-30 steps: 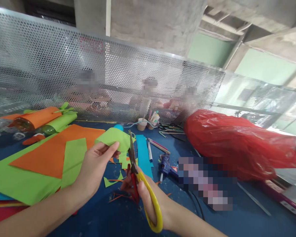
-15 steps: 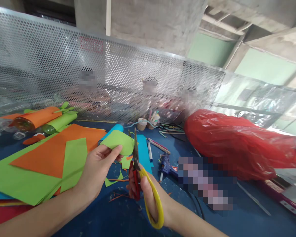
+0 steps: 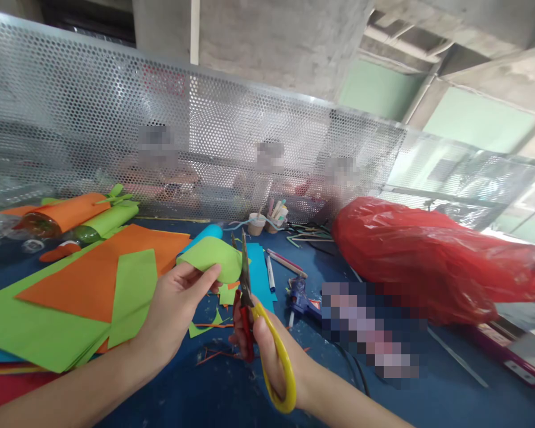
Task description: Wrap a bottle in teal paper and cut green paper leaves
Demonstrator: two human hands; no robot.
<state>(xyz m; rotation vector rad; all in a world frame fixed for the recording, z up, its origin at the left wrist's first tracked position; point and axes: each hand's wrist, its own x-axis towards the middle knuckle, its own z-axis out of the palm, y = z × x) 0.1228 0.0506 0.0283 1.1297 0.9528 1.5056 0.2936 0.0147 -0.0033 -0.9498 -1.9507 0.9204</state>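
My left hand (image 3: 181,304) pinches a rounded green paper piece (image 3: 211,257) between thumb and fingers. In my right hand (image 3: 261,339) are scissors (image 3: 248,291) with one yellow and one red handle, blades pointing up and slightly apart beside the green piece's right edge. Beneath the hands lie small green and orange scraps (image 3: 226,293). Blue paper (image 3: 261,270) lies behind the scissors, and a blue roll (image 3: 205,238) is behind the green piece. To the left are large orange (image 3: 84,279) and green sheets (image 3: 40,327).
On the dark blue table (image 3: 182,392) are a blue glue gun (image 3: 299,297), a marker (image 3: 270,273) and cups of pens (image 3: 256,223). A red plastic bag (image 3: 419,255) is at right, paper-wrapped bottles (image 3: 66,214) at left. People sit behind a perforated metal screen (image 3: 232,119).
The green piece has turned and bent slightly in my left hand. The scissors and my right hand are nearly unmoved.
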